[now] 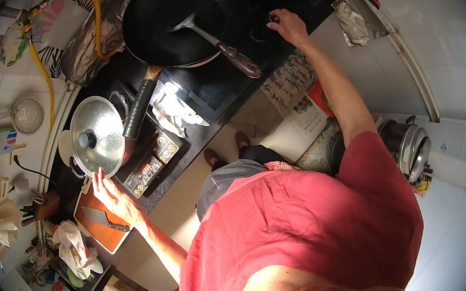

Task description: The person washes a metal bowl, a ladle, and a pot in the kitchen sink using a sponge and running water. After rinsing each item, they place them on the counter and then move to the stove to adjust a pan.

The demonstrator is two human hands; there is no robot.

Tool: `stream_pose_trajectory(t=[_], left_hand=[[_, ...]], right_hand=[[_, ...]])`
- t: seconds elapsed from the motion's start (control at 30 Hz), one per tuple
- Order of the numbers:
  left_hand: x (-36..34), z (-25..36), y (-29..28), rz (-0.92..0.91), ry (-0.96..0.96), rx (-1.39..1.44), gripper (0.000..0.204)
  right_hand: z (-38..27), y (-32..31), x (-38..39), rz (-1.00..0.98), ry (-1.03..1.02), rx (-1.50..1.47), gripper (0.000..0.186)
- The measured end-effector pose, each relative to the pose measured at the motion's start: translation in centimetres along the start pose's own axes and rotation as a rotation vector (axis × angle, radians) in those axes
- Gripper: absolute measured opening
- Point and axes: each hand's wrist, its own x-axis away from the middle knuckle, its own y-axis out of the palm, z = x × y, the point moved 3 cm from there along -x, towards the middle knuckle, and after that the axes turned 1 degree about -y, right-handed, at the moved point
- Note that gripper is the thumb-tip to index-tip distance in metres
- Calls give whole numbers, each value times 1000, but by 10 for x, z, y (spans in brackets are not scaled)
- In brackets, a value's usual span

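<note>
Cluttered kitchen counter, black wok [181, 22] sits empty with a spatula [213, 42] in it — cooking not started. Right hand [288, 25] pinches the stove knob [271, 21] beside the wok, left hand [111, 195] rests open near the lidded pot [96, 137]
</note>
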Motion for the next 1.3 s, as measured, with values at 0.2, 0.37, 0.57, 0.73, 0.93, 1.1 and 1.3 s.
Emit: stream_pose_trajectory(t=[0.2,0.37,0.57,0.73,0.93,1.1,1.3], left_hand=[[-4,6,0,-9,20,-12,30],[-4,0,2,-18,2,-39,31],[-7,3,4,-15,2,-13,31],[-8,5,4,-4,-14,-10,32],[-9,3,7,-31,6,-26,32],[-10,0,9,-36,-16,7,32],[-8,2,13,-44,-27,49,33]], right_hand=[[18,-4,-13,215,1,215,43],[47,9,-36,130,-45,318,26],[39,8,-40,110,13,352,31],[0,1,-19,189,-12,277,31],[-23,24,-6,-15,-31,282,31],[-21,38,-12,14,-14,296,24],[-23,39,-14,-4,-93,296,24]])
